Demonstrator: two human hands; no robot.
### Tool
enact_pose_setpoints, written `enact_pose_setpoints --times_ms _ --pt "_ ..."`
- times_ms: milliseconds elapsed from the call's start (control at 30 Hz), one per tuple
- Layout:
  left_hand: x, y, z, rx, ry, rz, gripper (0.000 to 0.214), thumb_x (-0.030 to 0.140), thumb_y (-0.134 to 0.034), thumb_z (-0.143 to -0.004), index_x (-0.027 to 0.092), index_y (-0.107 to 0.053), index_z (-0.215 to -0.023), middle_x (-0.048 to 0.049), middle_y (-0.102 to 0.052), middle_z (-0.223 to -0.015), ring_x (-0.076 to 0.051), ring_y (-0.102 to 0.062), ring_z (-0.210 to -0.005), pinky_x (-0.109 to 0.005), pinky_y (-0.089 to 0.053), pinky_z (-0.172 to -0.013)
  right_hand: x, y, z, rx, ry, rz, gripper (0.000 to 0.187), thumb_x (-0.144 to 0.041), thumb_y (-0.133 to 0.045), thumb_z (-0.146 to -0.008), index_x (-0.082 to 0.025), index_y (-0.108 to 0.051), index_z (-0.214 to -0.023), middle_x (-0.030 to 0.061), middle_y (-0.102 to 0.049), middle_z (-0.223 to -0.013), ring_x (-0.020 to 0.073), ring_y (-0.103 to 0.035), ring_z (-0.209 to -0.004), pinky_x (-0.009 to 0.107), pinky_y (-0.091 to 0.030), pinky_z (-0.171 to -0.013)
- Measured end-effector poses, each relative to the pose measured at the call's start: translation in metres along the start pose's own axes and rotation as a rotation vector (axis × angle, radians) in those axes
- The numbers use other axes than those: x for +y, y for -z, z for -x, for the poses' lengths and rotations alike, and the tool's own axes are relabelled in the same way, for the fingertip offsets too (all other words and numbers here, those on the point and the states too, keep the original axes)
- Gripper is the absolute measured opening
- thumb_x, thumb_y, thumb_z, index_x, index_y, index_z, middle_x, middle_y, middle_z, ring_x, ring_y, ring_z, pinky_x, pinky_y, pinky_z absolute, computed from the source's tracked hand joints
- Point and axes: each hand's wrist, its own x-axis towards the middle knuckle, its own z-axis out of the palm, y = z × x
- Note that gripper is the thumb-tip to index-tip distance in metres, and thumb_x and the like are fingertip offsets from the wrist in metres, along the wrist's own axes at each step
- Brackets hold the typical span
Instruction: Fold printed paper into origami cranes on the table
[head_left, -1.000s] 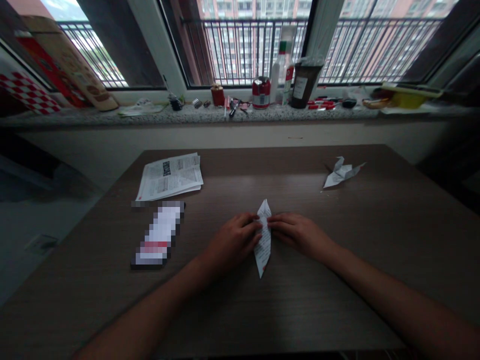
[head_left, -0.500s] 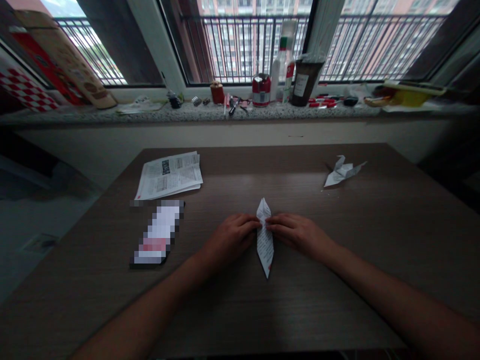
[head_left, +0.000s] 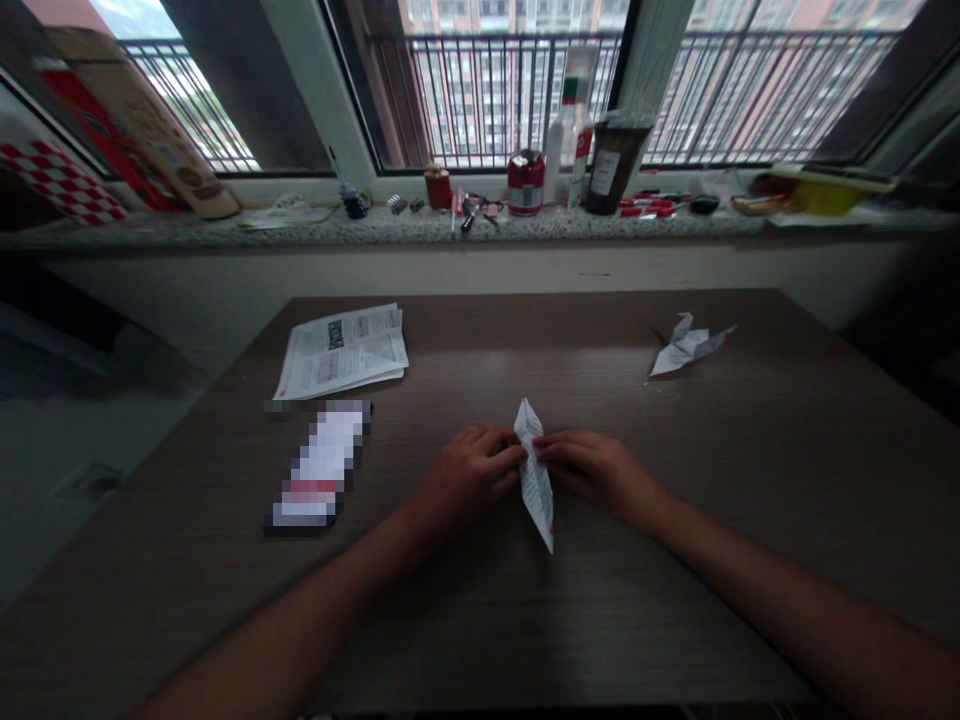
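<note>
A narrow, diamond-shaped piece of folded printed paper (head_left: 537, 492) is at the middle of the brown table (head_left: 645, 620), its long points facing away from and toward me. My left hand (head_left: 474, 468) grips its left edge, thumb and fingers closed at the upper half. On the opposite edge, the fingertips of my right hand (head_left: 589, 462) pinch the same paper. Part of the paper between the fingertips is hidden. Toward the far right of the table rests a folded paper crane (head_left: 686, 347), apart from both hands.
Folded newspaper sheets (head_left: 345, 348) lie at the far left, with a phone (head_left: 319, 470), its screen pixelated, in front of them. Behind the table, the stone windowsill (head_left: 300, 238) carries a red can (head_left: 526, 183), a dark cup (head_left: 615, 165), a bottle and small items.
The folded paper's near tip has swung slightly right and the piece now looks tilted. My left thumb has shifted a little further over it. Both hands keep their hold.
</note>
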Motion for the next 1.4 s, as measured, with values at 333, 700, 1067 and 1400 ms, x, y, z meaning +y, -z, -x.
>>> enact_pose_setpoints --times_ms 333,700,1067,1400 --pt "0.000 -0.006 -0.001 0.069 0.043 0.015 0.013 0.014 -0.066 -0.095 0.022 -0.069 -0.104 -0.0075 -0.069 -0.118 -0.027 -0.066 -0.105 -0.042 -0.054 -0.089 -0.003 0.003 0.000 -0.063 0.008 0.065 0.021 -0.011 -0.062 -0.098 -0.022 -0.069 -0.114 0.0107 -0.072 -0.128 0.0246 -0.068 -0.117 0.043 -0.058 -0.095" --pt "0.002 -0.008 -0.003 0.110 0.099 0.148 0.013 0.016 -0.066 -0.095 0.021 -0.066 -0.107 -0.0084 -0.068 -0.121 -0.027 -0.065 -0.110 -0.044 -0.054 -0.094 -0.001 -0.003 -0.006 -0.014 -0.072 -0.001 0.013 -0.015 -0.060 -0.099 -0.021 -0.066 -0.109 0.0112 -0.069 -0.118 0.0254 -0.066 -0.111 0.043 -0.057 -0.094" --pt "0.003 -0.008 -0.007 0.110 0.167 0.231 0.006 0.015 -0.063 -0.095 0.020 -0.061 -0.096 -0.0078 -0.067 -0.118 -0.025 -0.065 -0.107 -0.041 -0.054 -0.092 0.002 -0.004 -0.009 0.027 -0.144 -0.024 0.005 -0.019 -0.063 -0.099 -0.022 -0.062 -0.095 0.0064 -0.071 -0.103 0.0220 -0.067 -0.096 0.037 -0.055 -0.083" --pt "0.004 -0.010 -0.009 0.125 0.224 0.269 0.010 0.017 -0.065 -0.096 0.020 -0.057 -0.101 -0.0074 -0.060 -0.120 -0.023 -0.063 -0.103 -0.038 -0.054 -0.090 0.004 -0.006 -0.007 0.097 -0.216 -0.020 0.011 -0.025 -0.073 -0.094 -0.023 -0.062 -0.098 0.0022 -0.068 -0.092 0.0190 -0.066 -0.082 0.031 -0.052 -0.071"
